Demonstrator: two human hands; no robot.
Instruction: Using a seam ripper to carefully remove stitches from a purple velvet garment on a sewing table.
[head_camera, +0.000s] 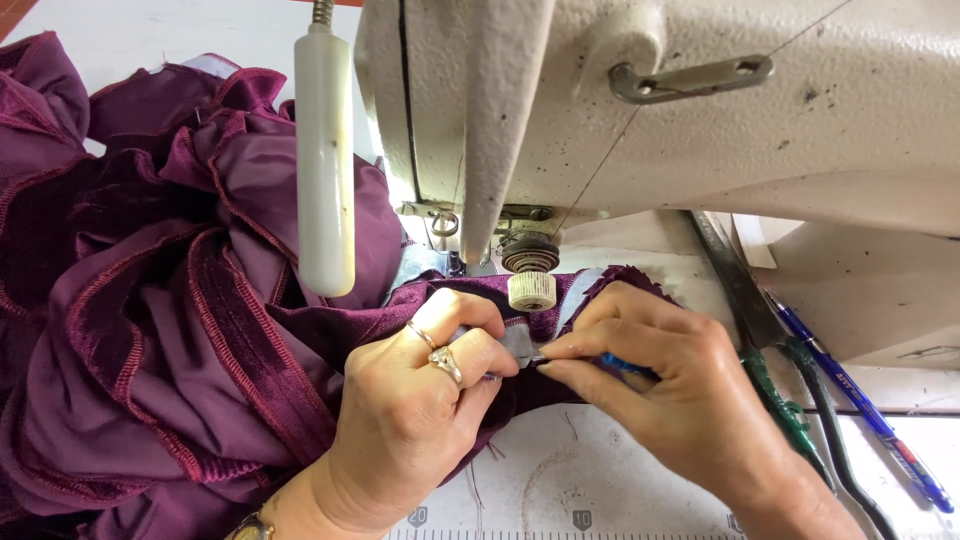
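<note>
The left hand (420, 400), two rings on its fingers, has its grip closed on a fold of purple fabric (200, 300), pinching the edge where a pale grey strip (520, 345) shows. The right hand (650, 370) meets it fingertip to fingertip; its grip is closed on a small blue-handled tool (625, 365), whose tip touches the grey strip right at the left hand's pinch. The seam being worked lies between the two grips, on the counter (560, 470) just in front of the sewing machine (700, 110).

Directly beyond the grips sits a small ribbed cream wheel (532, 290) under the machine's head. Beyond and to the left of the left grip a white cylindrical handle (325, 160) hangs upright, and the bulk of the fabric lies heaped in ruffles with velvet bands. To the right of the right grip, green-handled scissors (780, 400) and a blue pen (860, 400) lie side by side against the machine's base.
</note>
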